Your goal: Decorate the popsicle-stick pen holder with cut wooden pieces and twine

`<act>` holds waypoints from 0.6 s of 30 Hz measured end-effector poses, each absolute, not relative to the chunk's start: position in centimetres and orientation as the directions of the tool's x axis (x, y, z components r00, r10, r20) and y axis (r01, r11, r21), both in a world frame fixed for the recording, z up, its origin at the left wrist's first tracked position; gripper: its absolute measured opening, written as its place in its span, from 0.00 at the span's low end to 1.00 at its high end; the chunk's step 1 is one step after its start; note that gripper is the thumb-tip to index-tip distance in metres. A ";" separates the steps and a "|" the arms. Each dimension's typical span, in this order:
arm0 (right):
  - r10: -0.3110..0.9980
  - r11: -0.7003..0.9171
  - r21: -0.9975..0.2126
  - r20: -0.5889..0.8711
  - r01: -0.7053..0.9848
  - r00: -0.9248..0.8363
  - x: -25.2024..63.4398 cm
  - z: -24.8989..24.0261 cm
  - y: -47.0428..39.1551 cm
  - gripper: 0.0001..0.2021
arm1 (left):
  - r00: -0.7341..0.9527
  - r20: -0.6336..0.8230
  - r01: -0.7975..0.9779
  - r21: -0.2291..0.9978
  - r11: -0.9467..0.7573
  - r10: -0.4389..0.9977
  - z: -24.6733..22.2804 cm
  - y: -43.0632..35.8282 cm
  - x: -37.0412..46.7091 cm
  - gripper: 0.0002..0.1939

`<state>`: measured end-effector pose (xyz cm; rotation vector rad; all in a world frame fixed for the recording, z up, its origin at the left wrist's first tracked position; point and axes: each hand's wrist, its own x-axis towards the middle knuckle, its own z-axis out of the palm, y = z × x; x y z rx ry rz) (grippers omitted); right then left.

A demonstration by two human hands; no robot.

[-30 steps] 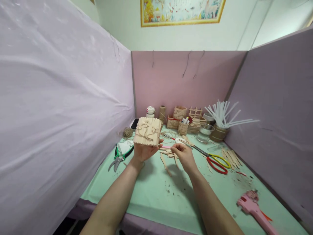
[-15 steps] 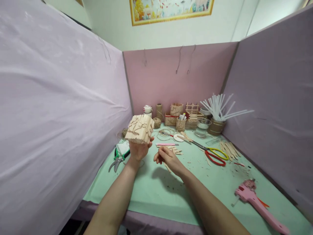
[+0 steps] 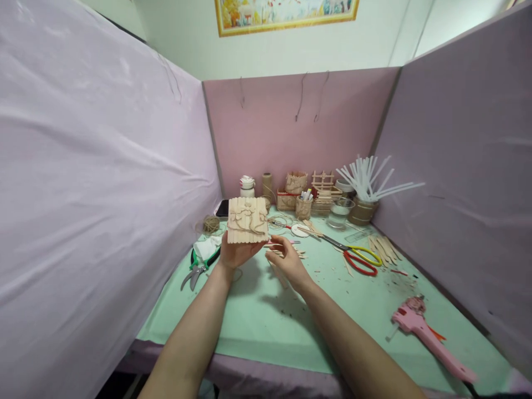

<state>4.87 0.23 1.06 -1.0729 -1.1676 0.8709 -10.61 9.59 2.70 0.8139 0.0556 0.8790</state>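
A small box made of wooden craft sticks (image 3: 248, 220), decorated with twine and wooden cut-outs, is held up above the table. From below, my left hand (image 3: 236, 252) supports it, fingers under its base. Close to the box's lower right corner is my right hand (image 3: 286, 259), its thumb and fingers curved apart with nothing visible between them. Whether its fingertips touch the box I cannot tell. Behind my right hand lie a pink pen-like stick (image 3: 291, 242) and loose craft sticks (image 3: 298, 252), partly hidden.
Green-handled pruning shears (image 3: 195, 271) lie at left near a twine ball (image 3: 211, 224). Red-and-yellow scissors (image 3: 357, 258) and a pink glue gun (image 3: 428, 332) are at right. Along the back stand a glass bowl of water (image 3: 341, 213), a pen cup (image 3: 304, 208) and a pot of white glue sticks (image 3: 366, 210).
The box has turned so one decorated side faces me squarely. My right hand has moved up toward its lower right corner, and its fingers have opened.
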 end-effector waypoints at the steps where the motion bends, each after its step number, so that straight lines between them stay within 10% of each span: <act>1: 0.939 0.277 -0.961 0.269 -0.005 0.214 5.1 1.1 0.3 0.30 | 0.682 0.269 -0.641 0.668 0.378 0.681 2.6 9.6 -10.5 0.36; 11: 0.924 0.379 -0.891 0.349 -0.251 0.157 5.4 2.4 0.3 0.27 | 0.797 0.148 -0.450 0.792 0.413 0.586 2.1 9.9 -9.9 0.43; 18: 0.896 0.369 -0.898 0.275 -0.240 0.349 6.2 1.5 1.3 0.35 | 0.556 0.051 -0.356 0.917 0.181 0.830 3.4 10.5 -10.3 0.27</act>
